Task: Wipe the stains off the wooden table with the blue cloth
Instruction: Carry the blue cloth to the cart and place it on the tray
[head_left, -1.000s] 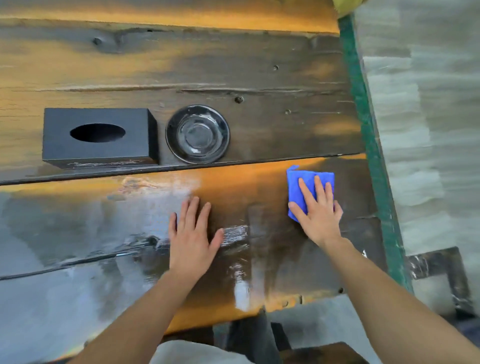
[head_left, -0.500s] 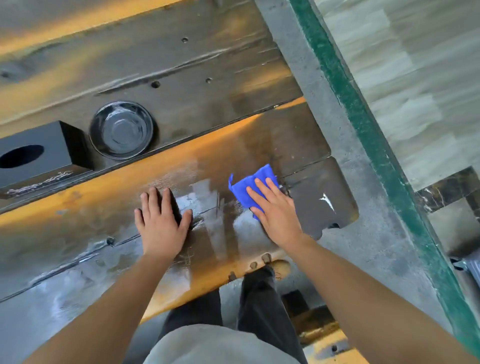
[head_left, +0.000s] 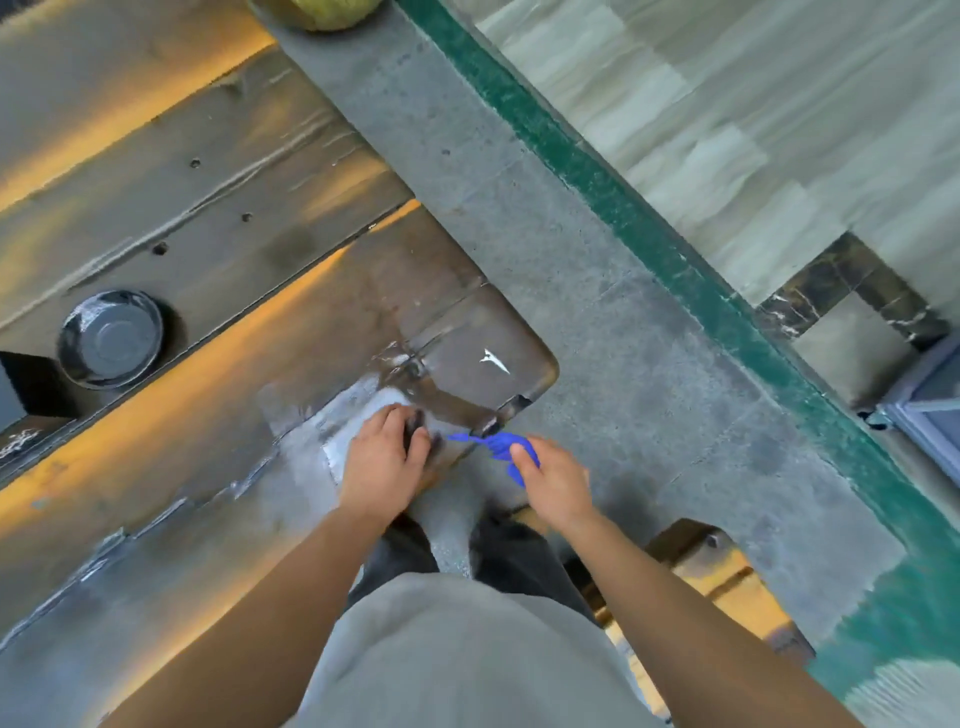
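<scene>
Right grip: the right hand has its fingers closed round the blue cloth, bunched and hanging just off the near edge of the tabletop, over the floor rather than pressed on the wood.
Left grip: the left hand rests palm down on the wet, pale patch at the near edge, fingers curled loosely and holding nothing.
Cloth position: at about 10 o'clock from the right palm, its free tip pointing toward 9 o'clock, just beside the notch in the tabletop's corner; whether it touches the edge cannot be told.
Key relation: the white mark near the rounded corner lies toward 12 o'clock from the cloth, and the smeared wet patch lies toward 9 o'clock; the right hand, already carrying the cloth, is the nearer one to the corner.
Judgement: the cloth probably has to come back up onto the wood, flattened, before another stroke can count.
Containers: a shallow dark dish sits at 9 o'clock, well apart from both hands, and looks empty; a black box is cut off by the left border, contents not visible.
Risk: wiping from a bunched cloth may only drag moisture about.
</scene>
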